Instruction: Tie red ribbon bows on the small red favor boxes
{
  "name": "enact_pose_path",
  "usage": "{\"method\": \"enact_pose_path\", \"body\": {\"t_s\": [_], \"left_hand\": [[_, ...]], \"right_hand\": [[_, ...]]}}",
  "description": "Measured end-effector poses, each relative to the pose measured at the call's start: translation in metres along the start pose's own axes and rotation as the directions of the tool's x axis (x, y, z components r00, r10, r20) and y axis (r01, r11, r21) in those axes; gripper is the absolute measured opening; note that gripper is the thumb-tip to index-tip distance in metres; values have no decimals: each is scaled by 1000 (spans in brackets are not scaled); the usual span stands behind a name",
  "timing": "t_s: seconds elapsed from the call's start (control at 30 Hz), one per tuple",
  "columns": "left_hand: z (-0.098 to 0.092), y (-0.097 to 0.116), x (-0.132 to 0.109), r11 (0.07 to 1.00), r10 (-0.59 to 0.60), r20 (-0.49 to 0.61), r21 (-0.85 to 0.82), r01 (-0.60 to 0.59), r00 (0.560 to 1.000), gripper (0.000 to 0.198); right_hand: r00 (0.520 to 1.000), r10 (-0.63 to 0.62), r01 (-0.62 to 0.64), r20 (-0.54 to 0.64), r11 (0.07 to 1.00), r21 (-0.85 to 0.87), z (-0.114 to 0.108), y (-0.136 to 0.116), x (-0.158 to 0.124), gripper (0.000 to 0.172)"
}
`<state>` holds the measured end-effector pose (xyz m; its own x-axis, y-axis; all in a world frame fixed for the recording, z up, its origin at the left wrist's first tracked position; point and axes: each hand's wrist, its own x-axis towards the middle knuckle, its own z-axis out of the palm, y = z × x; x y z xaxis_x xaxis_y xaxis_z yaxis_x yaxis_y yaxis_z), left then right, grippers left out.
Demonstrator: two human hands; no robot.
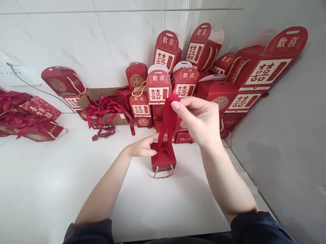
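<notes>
A small red gift box [164, 159] with a gold rope handle stands on the white table in front of me. From its top a red ribbon [167, 120] runs upward, its tails hanging down to the box. My right hand [202, 118] pinches the ribbon's upper end between thumb and fingers, well above the box. At the box's left side is my left hand [142, 146], thumb apart from the fingers and near the top edge. Its fingertips pass partly behind the ribbon and look empty.
Red gift boxes [158, 88] stand stacked along the tiled wall, with larger ones [268, 67] at right. A cardboard box [115, 118] full of red ribbons sits behind left; loose ribbon [104, 132] lies before it. More ribboned boxes [40, 132] pile up at far left. A cable [37, 84] hangs there.
</notes>
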<state>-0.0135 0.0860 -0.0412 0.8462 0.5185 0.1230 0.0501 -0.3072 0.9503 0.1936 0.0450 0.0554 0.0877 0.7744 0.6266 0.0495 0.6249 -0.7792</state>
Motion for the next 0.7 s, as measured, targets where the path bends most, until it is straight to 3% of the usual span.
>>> {"method": "enact_pose_path", "body": {"t_s": [0.1,0.33,0.47,0.6,0.7], "left_hand": [[8,-8,1,998,-52,2,32,51,999,63],[20,-22,-5,999,-41,-133,-10,40,990,66],[21,-24,-7,995,-60,-188,67,74,980,62],[19,-20,-3,975,-24,-182,213,63,983,56],[20,-20,1,980,-2,-173,194,36,985,64]], "right_hand": [[1000,-20,20,-14,1000,-1,0,4,1,22],[997,52,-53,64,999,6,3,10,-8,24],[995,60,-62,83,998,23,2,7,-11,24],[993,48,-54,111,997,55,1,6,-11,23],[994,32,-42,107,995,86,0,7,-11,20]]}}
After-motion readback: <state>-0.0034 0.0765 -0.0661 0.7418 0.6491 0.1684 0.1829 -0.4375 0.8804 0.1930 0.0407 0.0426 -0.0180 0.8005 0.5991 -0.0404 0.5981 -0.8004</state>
